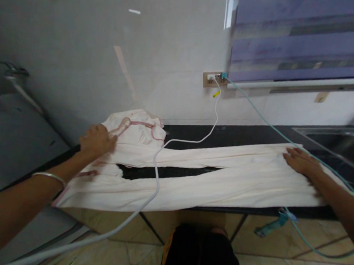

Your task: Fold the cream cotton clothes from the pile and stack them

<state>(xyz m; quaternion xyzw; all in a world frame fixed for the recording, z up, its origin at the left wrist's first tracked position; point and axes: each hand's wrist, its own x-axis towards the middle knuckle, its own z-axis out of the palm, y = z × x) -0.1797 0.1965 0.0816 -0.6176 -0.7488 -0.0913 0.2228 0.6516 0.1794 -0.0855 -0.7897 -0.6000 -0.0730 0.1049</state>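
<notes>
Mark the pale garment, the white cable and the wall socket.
pale garment (237,182), head view, middle of the nearer leg.
white cable (157,176), head view, where it crosses the garment.
wall socket (210,79), head view, its faceplate.

Garment (210,180): spread lengthwise on the surface (241,135), front edge overhanging it.
Left hand (98,140): flat on garment's left end.
Right hand (300,160): flat on garment's right end.
Wall socket (213,79): behind the surface, on the wall.
Two cables: one (158,176) crosses the garment near its left end; the other (266,123) runs right, past the right hand.
Sink (341,141): far right, set in the surface.
</notes>
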